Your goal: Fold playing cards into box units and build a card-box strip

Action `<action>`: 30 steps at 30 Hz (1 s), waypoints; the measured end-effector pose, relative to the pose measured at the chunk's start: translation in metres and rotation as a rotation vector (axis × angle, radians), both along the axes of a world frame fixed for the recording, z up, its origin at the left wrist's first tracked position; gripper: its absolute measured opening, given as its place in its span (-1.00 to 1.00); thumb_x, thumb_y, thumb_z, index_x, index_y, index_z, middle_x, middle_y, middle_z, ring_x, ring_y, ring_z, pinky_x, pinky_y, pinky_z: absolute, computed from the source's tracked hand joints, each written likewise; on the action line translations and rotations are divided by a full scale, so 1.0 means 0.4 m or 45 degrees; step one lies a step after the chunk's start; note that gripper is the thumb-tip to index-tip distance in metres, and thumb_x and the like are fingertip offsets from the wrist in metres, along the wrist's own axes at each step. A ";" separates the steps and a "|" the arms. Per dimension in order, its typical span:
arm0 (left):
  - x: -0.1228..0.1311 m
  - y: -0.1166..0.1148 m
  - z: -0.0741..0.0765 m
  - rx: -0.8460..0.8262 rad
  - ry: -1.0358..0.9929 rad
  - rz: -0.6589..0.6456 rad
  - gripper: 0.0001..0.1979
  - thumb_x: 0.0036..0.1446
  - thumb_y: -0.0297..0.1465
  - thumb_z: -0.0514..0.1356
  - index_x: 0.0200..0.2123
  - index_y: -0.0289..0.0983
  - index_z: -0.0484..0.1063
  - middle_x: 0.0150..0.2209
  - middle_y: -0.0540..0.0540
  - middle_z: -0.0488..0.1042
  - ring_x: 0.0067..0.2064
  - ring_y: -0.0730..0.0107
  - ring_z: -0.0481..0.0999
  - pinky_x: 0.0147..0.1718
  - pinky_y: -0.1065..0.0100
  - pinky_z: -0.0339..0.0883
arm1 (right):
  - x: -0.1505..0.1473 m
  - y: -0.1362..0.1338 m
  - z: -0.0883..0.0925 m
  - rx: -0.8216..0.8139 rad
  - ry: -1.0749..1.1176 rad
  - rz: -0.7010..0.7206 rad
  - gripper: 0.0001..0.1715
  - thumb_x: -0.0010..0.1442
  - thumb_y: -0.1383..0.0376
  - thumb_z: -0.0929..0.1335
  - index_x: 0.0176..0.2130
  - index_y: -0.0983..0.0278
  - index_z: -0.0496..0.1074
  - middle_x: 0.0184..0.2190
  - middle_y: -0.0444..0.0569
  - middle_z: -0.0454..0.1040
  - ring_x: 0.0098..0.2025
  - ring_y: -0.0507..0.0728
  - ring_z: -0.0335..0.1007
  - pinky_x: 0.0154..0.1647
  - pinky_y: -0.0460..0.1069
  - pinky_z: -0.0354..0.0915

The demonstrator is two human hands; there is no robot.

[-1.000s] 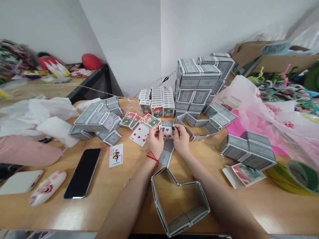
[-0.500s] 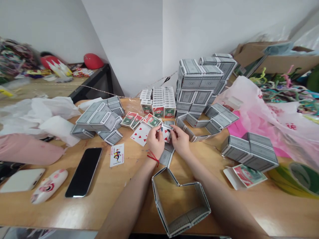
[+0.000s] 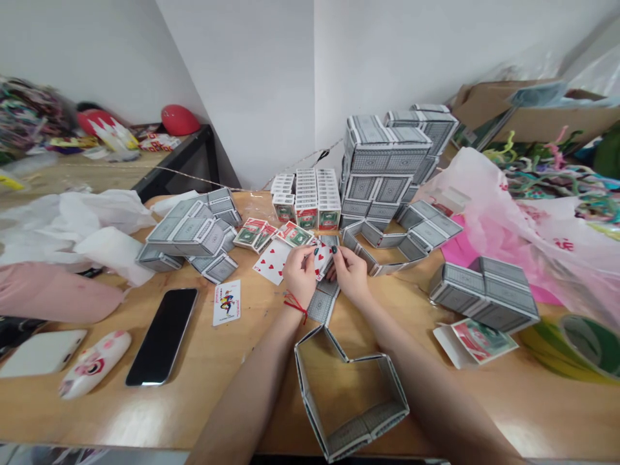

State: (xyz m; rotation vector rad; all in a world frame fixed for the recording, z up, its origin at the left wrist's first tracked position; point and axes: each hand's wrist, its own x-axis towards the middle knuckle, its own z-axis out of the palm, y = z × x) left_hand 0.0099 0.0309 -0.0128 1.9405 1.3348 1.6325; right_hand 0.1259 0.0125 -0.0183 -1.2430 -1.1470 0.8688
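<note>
left hand (image 3: 299, 276) and right hand (image 3: 351, 276) pinch heart-pip card (image 3: 321, 258) between them | card just above grey-backed card strip (image 3: 322, 305) | now slanted, not crosswise as a second ago; any crease hard to make out | handling looks mid-step

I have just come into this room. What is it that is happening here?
A person's left hand and right hand together hold a card with red hearts. Nearer the person stands an open frame of cards. Beyond the hands, near the wall, rises a stack of card blocks. A joker lies right of the phone.
</note>
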 end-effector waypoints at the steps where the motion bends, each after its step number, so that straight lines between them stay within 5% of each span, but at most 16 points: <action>1: 0.000 0.001 0.001 0.007 -0.003 -0.009 -0.87 0.11 -0.46 0.08 -0.31 -0.27 0.42 -0.31 -0.08 0.46 -0.21 0.42 0.45 -0.20 0.34 0.35 | 0.001 0.001 0.001 -0.004 0.022 -0.003 -0.61 0.14 0.04 0.22 -0.27 0.28 0.39 -0.76 -0.20 0.29 -0.75 0.03 0.24 -0.76 -0.09 0.19; 20: 0.001 -0.010 0.012 -0.085 -0.028 -0.022 -0.80 0.03 -0.54 0.10 -0.27 -0.25 0.42 -0.28 -0.08 0.47 -0.19 0.38 0.45 -0.19 0.32 0.36 | 0.004 0.013 -0.010 0.062 0.056 0.119 -0.79 0.04 0.22 0.30 -0.30 0.27 0.28 -0.50 -0.14 0.37 -0.55 -0.01 0.29 -0.55 -0.11 0.28; 24: 0.007 -0.007 0.000 -0.185 -0.184 0.028 -0.76 0.04 -0.48 0.13 -0.16 -0.25 0.34 -0.21 -0.11 0.47 -0.21 0.39 0.47 -0.27 0.36 0.37 | 0.005 0.016 -0.017 0.085 0.027 0.081 -0.74 0.05 0.22 0.30 -0.21 0.25 0.33 -0.48 -0.13 0.39 -0.55 0.00 0.32 -0.53 -0.08 0.30; 30: 0.008 -0.003 -0.003 -0.182 -0.142 0.117 -0.88 0.05 -0.36 0.16 -0.32 -0.27 0.38 -0.33 -0.08 0.47 -0.28 0.41 0.46 -0.29 0.37 0.35 | 0.001 0.013 -0.015 0.112 -0.044 0.068 -0.62 0.08 0.24 0.27 -0.08 0.23 0.37 -0.50 -0.12 0.40 -0.61 0.00 0.29 -0.61 -0.08 0.29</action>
